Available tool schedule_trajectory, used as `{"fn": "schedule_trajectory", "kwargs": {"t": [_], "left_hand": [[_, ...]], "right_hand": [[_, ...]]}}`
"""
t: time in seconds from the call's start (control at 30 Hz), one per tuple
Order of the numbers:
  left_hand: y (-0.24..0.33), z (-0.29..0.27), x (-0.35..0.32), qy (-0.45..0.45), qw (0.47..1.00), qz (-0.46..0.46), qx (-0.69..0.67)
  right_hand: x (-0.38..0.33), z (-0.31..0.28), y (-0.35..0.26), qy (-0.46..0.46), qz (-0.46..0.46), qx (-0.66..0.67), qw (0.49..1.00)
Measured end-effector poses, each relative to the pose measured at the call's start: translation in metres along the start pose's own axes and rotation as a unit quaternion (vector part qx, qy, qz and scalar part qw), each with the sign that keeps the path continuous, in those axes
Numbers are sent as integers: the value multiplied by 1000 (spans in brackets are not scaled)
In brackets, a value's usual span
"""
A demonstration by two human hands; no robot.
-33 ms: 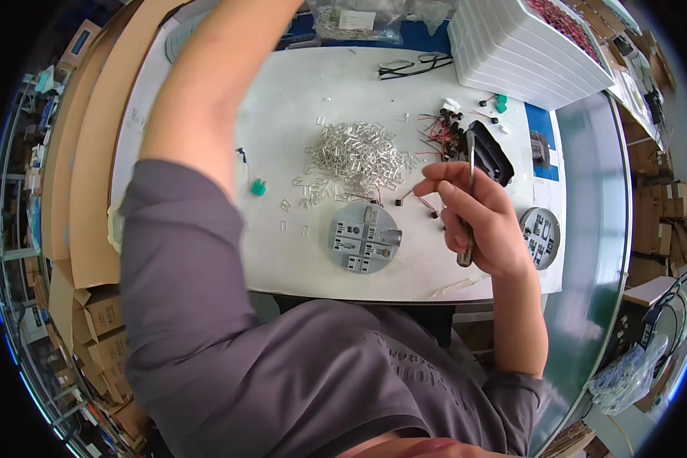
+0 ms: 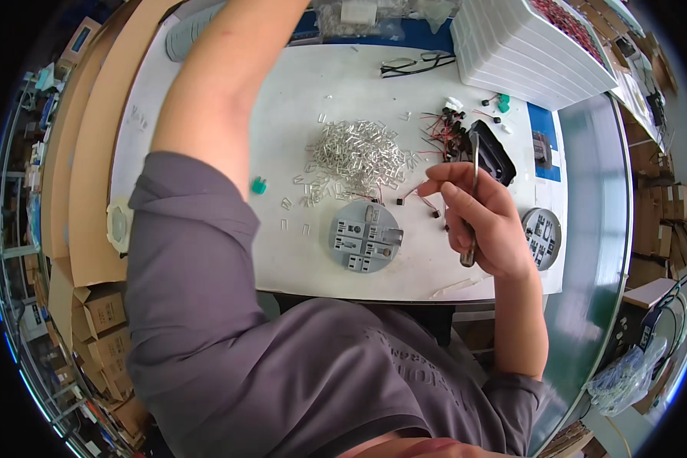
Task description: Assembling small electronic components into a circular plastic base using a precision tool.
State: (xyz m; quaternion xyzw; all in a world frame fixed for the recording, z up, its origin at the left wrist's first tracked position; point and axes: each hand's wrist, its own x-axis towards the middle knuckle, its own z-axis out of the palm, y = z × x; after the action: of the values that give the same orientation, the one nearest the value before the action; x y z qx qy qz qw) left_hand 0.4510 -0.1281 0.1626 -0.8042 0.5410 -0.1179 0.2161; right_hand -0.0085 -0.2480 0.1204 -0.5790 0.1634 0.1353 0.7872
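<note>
My left forearm reaches up past the top edge of the view, so the left hand is out of sight. My right hand (image 2: 485,217) is closed around a slim metal tool (image 2: 475,156), held upright above the right part of the table; its exact kind is unclear. To the left of that hand lies a round grey plastic base (image 2: 365,238) with several slots and small metal parts in it. Behind the base is a loose heap of small U-shaped metal pieces (image 2: 359,153). Small black parts with red wires (image 2: 446,126) lie beyond the right hand, beside a black tray (image 2: 495,153).
A white plastic crate (image 2: 530,53) of red parts stands at the back right. Glasses (image 2: 416,65) lie near the back. A second round grey piece (image 2: 542,238) is at the right edge, a green plug (image 2: 259,185) by my left arm. Cardboard (image 2: 91,145) walls the left side.
My left arm has shifted slightly to the right, now covering the small blue piece above the green plug. The right hand keeps the tool in nearly the same place.
</note>
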Motion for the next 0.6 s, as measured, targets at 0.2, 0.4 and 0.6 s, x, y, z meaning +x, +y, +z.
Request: {"fn": "schedule_trajectory", "kwargs": {"t": [0.2,0.4,0.6], "left_hand": [[109,-63,-114,306,910,-181,-216],[266,-43,-314,143,851,-186,-471],[379,-40,-340,188,798,-213,-532]], "right_hand": [[-7,-22,18,48,-78,-259,962],[-18,-12,57,32,-199,-430,880],[-14,17,98,66,-197,-446,870]]}}
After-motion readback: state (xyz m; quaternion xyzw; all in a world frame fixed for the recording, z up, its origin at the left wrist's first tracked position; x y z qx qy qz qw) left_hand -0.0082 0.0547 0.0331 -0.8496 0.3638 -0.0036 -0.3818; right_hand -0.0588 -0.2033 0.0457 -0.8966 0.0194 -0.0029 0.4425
